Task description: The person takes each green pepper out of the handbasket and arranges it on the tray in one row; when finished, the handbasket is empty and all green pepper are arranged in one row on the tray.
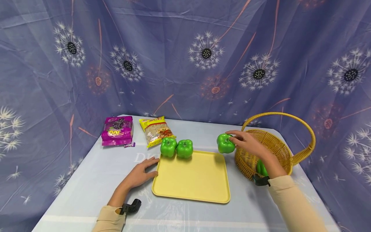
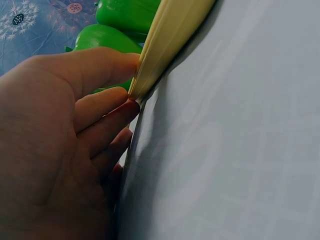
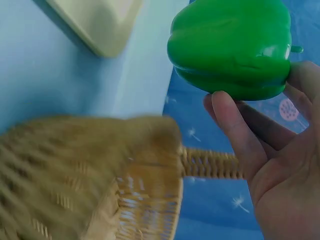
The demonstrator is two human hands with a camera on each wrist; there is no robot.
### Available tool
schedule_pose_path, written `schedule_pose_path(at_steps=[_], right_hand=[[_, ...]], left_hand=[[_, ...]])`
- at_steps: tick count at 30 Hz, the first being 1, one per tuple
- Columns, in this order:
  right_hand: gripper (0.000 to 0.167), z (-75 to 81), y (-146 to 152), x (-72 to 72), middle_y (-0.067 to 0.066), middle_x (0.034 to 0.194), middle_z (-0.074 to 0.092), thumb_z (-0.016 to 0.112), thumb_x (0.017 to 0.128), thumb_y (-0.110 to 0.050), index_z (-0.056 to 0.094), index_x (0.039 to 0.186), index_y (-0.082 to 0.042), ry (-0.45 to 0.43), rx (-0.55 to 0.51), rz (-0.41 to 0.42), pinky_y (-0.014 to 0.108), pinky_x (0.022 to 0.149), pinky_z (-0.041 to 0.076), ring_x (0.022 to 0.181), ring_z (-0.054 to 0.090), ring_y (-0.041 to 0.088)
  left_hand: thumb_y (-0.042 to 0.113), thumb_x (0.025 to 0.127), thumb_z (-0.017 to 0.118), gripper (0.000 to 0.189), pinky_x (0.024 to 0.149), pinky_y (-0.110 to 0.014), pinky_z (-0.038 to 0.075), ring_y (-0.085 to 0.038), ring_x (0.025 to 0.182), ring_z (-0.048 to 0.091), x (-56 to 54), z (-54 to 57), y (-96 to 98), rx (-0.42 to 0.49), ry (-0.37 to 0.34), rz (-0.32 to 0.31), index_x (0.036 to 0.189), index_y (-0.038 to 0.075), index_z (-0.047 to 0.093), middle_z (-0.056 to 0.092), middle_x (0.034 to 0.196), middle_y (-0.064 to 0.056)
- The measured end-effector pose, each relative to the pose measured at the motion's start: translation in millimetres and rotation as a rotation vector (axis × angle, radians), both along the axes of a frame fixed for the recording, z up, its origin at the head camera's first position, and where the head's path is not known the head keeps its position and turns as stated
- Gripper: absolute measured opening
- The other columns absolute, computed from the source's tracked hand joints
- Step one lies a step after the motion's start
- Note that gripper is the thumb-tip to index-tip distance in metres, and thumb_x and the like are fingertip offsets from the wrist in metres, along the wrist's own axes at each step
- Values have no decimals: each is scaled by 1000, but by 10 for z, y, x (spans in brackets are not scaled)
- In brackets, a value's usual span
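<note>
My right hand [image 1: 246, 141] holds a green bell pepper [image 1: 226, 143] above the table, between the yellow tray [image 1: 191, 177] and the wicker basket [image 1: 242, 161]. In the right wrist view, the fingertips grip this pepper [image 3: 230, 47] near its stem end. Another green pepper [image 1: 261, 168] lies in the basket, partly behind my right forearm. Two more green peppers [image 1: 168, 147] [image 1: 185, 149] sit side by side at the tray's far left corner. My left hand [image 1: 140, 174] rests at the tray's left edge, its extended fingers touching the rim [image 2: 155, 47] in the left wrist view.
A purple candy bag [image 1: 117, 131] lies at the back left, with a small purple wrapped sweet [image 1: 129, 145] beside it. Right of it is a yellow food packet [image 1: 156, 130]. The basket's tall handle [image 1: 311, 141] arches up and to the right. A patterned curtain [image 1: 174, 64] hangs behind the table.
</note>
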State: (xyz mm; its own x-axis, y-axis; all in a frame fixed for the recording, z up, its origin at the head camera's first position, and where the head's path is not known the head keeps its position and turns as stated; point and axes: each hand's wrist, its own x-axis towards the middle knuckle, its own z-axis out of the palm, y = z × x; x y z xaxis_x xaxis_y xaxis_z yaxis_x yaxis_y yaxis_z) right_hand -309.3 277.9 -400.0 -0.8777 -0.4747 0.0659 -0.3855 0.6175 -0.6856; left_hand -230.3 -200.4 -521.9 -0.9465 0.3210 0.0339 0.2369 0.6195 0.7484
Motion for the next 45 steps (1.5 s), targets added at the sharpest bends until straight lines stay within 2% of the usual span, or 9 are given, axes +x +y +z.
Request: schedule_pose_path(at_steps=[6,15,20,24,35,45], right_hand=[[36,-173,-184,-51,9,125,60,54,99,-32,56,135,-25,-51,-38,18,35,73,57,101,63,20],[35,-386,-416,-99,3,123,62,54,100,-32,56,134,-28,-107,-76,21,42,76,57,99,64,17],[35,-446,-516,-136,3,119,64,54,99,-33,56,134,-29,-102,-64,16,48,77,56,88,66,15],[36,-476,-585,-161,2,116,65,54,99,-35,56,134,-29,-91,-54,14,48,76,56,82,67,14],[41,-551,-749,-181,7,116,65,55,98,-35,55,137,-21,-121,-56,3,46,77,56,87,67,15],[40,-619,-852,-222,8,113,65,55,99,-36,56,136,-21,-148,-74,-5,43,77,57,85,67,16]], left_hand=[[30,89,69,57,110,-59,19,-40,139,25,1,4,-1,2,-14,6,141,17,51,37,149,-15],[30,89,69,56,110,-59,19,-39,139,24,-15,-7,11,0,-3,0,141,18,52,37,150,-14],[30,89,69,56,110,-60,19,-41,139,25,-14,-7,10,-1,1,-7,141,16,51,37,149,-15],[31,90,68,56,110,-59,19,-40,139,25,-7,-5,9,1,-1,-8,141,17,51,37,149,-15],[32,90,68,57,110,-59,19,-40,139,25,-15,-10,2,-9,-9,-6,142,18,51,37,149,-15],[32,90,68,57,111,-58,18,-39,139,24,-17,-14,-8,-7,-5,-3,142,18,51,37,150,-14]])
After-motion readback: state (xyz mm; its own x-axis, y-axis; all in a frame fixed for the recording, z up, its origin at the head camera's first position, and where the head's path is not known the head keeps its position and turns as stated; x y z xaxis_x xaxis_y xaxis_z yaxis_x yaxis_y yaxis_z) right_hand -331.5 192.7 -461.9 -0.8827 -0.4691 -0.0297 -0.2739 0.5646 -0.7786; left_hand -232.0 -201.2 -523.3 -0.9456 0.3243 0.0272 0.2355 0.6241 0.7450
